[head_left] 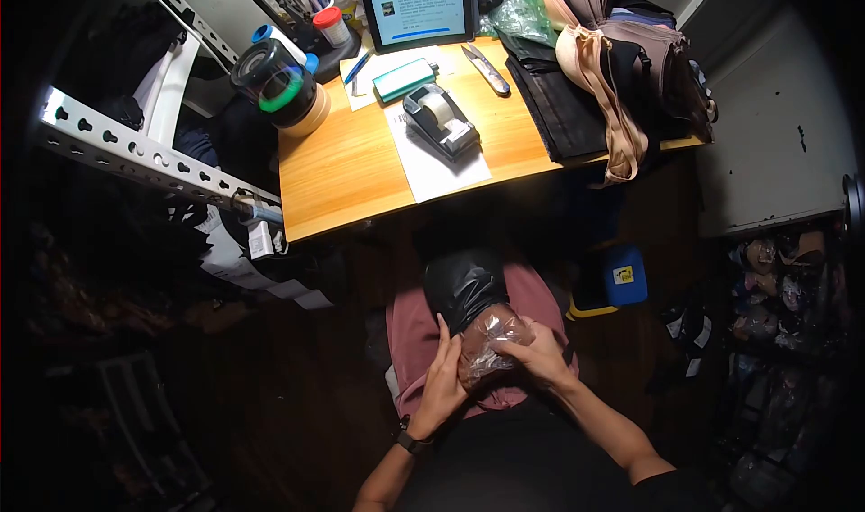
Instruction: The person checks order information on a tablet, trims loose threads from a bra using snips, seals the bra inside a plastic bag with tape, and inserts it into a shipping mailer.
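A brown item in clear plastic wrap (487, 348) lies over my lap, its far end meeting the mouth of a shiny black plastic bag (464, 282). My right hand (541, 354) grips the right side of the wrapped packet, thumb across the top. Along the left side, my left hand (441, 377) is closed at the edge where bag and packet meet, with one finger stretched up against the black plastic. What the brown item is cannot be made out through the wrap. The bag rests on the pink-clad lap (410, 332).
Ahead stands a wooden desk (338, 183) with a tape dispenser (441, 120), a teal-and-white box (404, 80), a snipping tool (487, 69) and a tablet (419, 12). Bras (622, 80) are piled at right. A metal shelf frame (135, 152) stands left; a blue bin (624, 278) sits below.
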